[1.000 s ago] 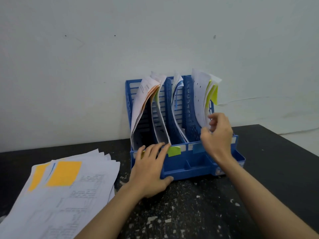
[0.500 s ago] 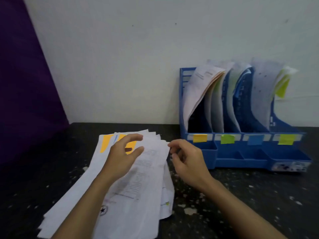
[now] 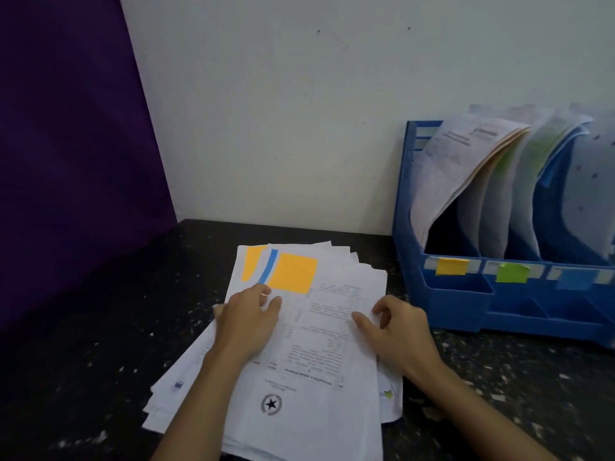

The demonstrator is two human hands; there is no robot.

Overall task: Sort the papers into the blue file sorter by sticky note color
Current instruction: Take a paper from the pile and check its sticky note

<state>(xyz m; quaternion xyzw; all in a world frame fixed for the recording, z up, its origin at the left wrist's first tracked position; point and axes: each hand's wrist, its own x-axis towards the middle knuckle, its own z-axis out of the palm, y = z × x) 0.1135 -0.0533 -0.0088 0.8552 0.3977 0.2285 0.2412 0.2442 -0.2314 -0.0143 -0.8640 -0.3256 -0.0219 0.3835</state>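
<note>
Paper stack [image 3: 309,361] mid-tabletop, top sheet bearing orange sticky note [image 3: 293,273], star seal, text unreadable; left hand [image 3: 248,322] flat on stack, fingers relaxed; right hand [image 3: 397,331] curled, pinching top sheet's right edge; blue file sorter [image 3: 466,304] at tabletop's back right, slots tagged yellow, green, blue, papers inside.

The worktop [image 3: 109,344] was dark and flecked with pale specks. A loose stack of papers [image 3: 316,377] lay on it under the left hand [image 3: 248,322], and the blue file sorter [image 3: 499,304] stood beyond the right hand [image 3: 397,331].
</note>
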